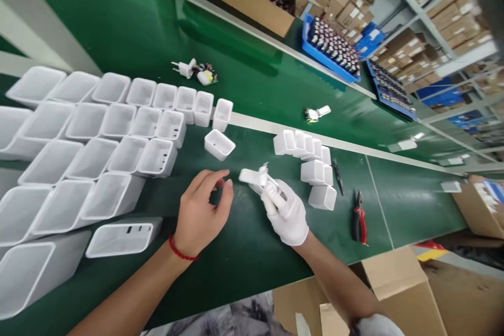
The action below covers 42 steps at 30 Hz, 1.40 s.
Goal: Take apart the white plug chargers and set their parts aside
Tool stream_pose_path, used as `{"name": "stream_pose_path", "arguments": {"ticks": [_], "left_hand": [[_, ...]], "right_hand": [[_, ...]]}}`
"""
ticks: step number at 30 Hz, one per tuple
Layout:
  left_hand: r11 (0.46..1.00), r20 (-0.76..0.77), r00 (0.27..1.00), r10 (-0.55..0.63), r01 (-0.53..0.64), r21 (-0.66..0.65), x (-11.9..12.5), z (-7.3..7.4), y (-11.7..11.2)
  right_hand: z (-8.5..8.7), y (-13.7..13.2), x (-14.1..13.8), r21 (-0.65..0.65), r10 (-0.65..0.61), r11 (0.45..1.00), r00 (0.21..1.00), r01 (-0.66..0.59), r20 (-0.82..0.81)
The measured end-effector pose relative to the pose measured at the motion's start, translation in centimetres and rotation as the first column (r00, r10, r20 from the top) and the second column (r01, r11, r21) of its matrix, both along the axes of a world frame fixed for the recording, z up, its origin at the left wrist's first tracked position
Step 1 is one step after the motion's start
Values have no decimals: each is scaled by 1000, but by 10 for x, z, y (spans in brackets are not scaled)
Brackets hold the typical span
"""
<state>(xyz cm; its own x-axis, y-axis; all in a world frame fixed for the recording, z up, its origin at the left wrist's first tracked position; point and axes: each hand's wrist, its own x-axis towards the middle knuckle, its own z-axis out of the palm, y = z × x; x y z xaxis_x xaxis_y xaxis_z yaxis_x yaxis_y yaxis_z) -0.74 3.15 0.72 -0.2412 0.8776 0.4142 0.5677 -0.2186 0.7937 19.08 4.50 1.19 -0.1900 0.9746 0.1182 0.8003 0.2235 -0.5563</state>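
My right hand [286, 211], in a white glove, is closed round a white plastic charger part [255, 176] just above the green bench. My left hand [202, 210] is bare, with a red cord at the wrist. Its fingers are curled, thumb and fingertips nearly touching, and nothing shows between them. It hovers just left of the white part. A single open white shell [219, 144] lies a little beyond both hands. Rows of empty white shells [118, 136] fill the bench to the left.
A small cluster of closed white cases [311, 160] sits right of my hands. Red-handled pliers [359, 219] and a dark tool [337, 176] lie further right. Circuit boards with plugs [197, 71] lie on the belt. Blue trays [333, 47] stand beyond, an open carton [394, 283] near me.
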Motion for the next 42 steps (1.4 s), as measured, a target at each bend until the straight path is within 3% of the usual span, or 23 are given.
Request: {"name": "stream_pose_path", "arguments": {"ticks": [2, 3, 5, 6, 7, 8, 11, 13, 16, 18, 25, 28, 32, 35, 39, 42], "left_hand": [[1000, -25, 1000, -10, 10, 19, 0, -1, 0], [1000, -33, 999, -20, 20, 20, 0, -1, 1], [999, -43, 998, -46, 47, 12, 1, -4, 1], [998, -53, 997, -61, 62, 13, 2, -5, 1], [997, -70, 994, -78, 80, 25, 3, -6, 2], [994, -99, 991, -93, 98, 47, 3, -7, 2], [981, -250, 966, -71, 113, 159, 0, -8, 5], [975, -359, 933, 14, 67, 214, -5, -7, 9], [979, -464, 878, 121, -28, 201, -12, -8, 17], [988, -493, 862, 120, -55, 144, -14, -10, 21], [998, -454, 889, 56, -34, 57, -12, -13, 25], [998, -405, 914, -3, 30, 61, -11, -15, 23], [993, -309, 946, -93, 112, 42, -9, -19, 21], [993, -238, 965, -111, 119, 20, -7, -20, 20], [987, -152, 978, -145, 131, -95, -2, -20, 17], [967, -97, 974, -203, 184, -176, 2, -16, 12]], "right_hand": [[12, 5, 1, -50, 56, 997, 998, -56, -8], [20, 11, 2, 5, 65, 998, 998, -65, -2], [39, 35, 5, 254, 3, 967, 1000, -9, 25], [48, 53, 7, 385, -55, 922, 998, 40, 30], [57, 75, 8, 475, -121, 875, 992, 94, 26], [64, 100, 9, 496, -149, 861, 988, 115, 29], [72, 179, 10, 297, -215, 941, 965, 163, 150], [68, 225, 10, 233, -242, 953, 952, 196, 188], [54, 268, 15, 135, -230, 970, 937, 200, 264], [48, 282, 27, 72, -189, 982, 927, 175, 323], [59, 294, 131, 0, -124, 989, 842, 145, 525], [50, 294, 162, -57, -74, 989, 784, 138, 617], [38, 294, 172, -74, -68, 984, 732, 160, 678], [45, 287, 173, -36, -108, 984, 739, 177, 665], [67, 252, 170, -5, -87, 994, 840, 106, 536], [83, 206, 149, -35, 55, 998, 926, -45, 374]]}}
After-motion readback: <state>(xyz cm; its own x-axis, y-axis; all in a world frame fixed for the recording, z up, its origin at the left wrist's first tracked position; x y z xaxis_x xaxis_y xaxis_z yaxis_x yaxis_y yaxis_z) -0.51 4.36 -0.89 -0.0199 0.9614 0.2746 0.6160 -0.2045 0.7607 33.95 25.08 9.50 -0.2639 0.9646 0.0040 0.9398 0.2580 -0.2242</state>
